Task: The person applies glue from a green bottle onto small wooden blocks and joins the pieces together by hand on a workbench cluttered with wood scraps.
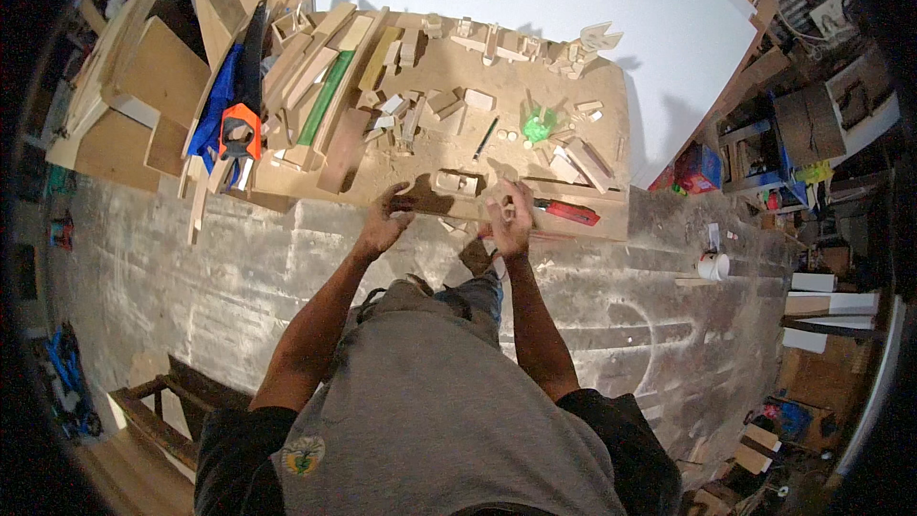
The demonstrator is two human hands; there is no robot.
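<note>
My left hand (pixel 385 220) is just off the front edge of the wooden worktable, fingers bent and apart, with nothing seen in it. Opposite it, my right hand (pixel 511 222) has its fingers curled together at the same edge; they are partly blurred, and what they hold cannot be made out. Between and just beyond the hands lies a small wooden block piece (pixel 458 182) with light parts on it. To the right of my right hand rests a red utility knife (pixel 571 212). A dark pencil-like stick (pixel 485 138) lies farther back.
Wooden strips and a green strip (pixel 325 97) lie at the table's left, beside an orange-handled saw (pixel 241 132). Small offcuts (pixel 406 119), a green object (pixel 539 124) and assembled wooden pieces (pixel 497 41) spread across the tabletop (pixel 439 229). A white bucket (pixel 713 266) stands on the floor.
</note>
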